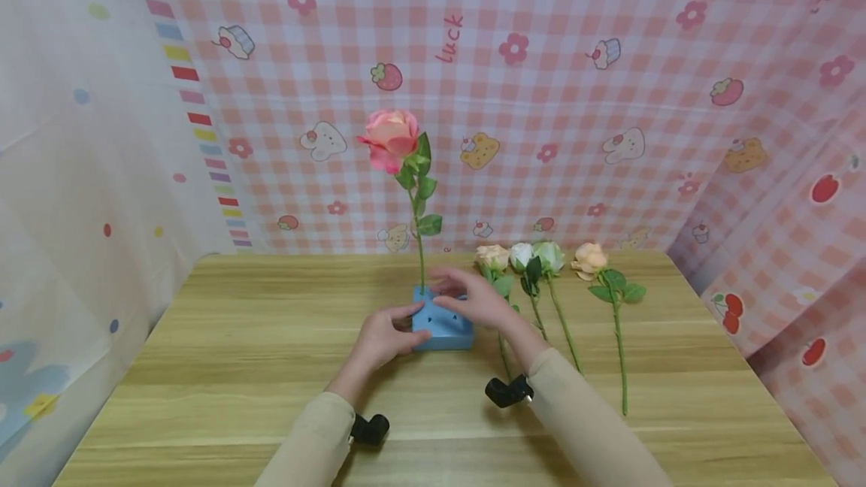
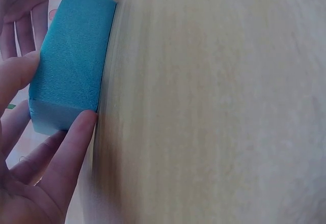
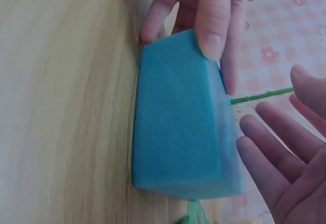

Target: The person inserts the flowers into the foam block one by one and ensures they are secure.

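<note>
A blue foam block [image 1: 443, 340] with small dark holes in its top rests on the wooden table. Upright in its back left corner stands a pink rose [image 1: 391, 141] on a long green stem with leaves. My left hand [image 1: 376, 338] holds the block at its left end, thumb near the front edge and fingers around the side; the left wrist view shows fingertips [image 2: 85, 117] against the block's end. My right hand [image 1: 479, 300] hovers over the block's right part, fingers spread and slightly bent, with nothing in them. In the right wrist view its palm [image 3: 300, 183] faces the block.
To the right lie several flowers: a peach rose [image 1: 492, 257], a white rose [image 1: 520, 256], a pale green rose [image 1: 549, 257] and another peach rose [image 1: 590, 260] further right. The right forearm crosses over some stems. A pink checked cloth [image 1: 419, 43] hangs behind the table [image 1: 257, 352].
</note>
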